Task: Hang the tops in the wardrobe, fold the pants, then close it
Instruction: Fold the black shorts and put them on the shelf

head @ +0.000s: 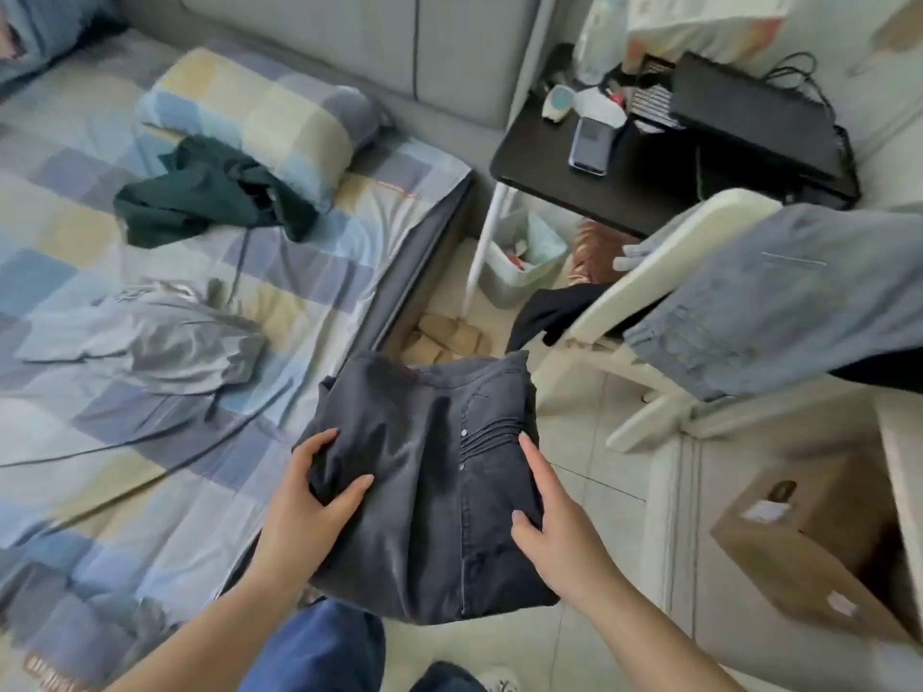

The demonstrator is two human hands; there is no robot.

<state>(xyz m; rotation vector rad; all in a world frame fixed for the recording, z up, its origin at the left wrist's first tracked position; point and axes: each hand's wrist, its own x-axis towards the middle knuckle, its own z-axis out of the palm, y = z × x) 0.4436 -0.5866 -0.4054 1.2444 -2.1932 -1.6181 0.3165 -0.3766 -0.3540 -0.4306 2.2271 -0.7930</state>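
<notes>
I hold a folded pair of dark grey pants [429, 481] in the air beside the bed's edge. My left hand [312, 496] grips its left side, thumb on top. My right hand [549, 516] grips the right side, thumb over the fabric. On the checked bed sheet [150, 467] lie a dark green top [200, 197] near the pillow and a grey top [160, 337] lower down. Light blue jeans [779, 292] hang over a white chair [664, 272]. A black garment [554, 307] lies on the chair seat. No wardrobe shows in this view.
A checked pillow [259, 117] lies at the bed's head. A black side table [599, 182] with a phone and clutter stands at the upper right, a small bin [524, 262] under it. A cardboard box [824, 541] sits at the right. Slippers [444, 337] lie on the tiled floor.
</notes>
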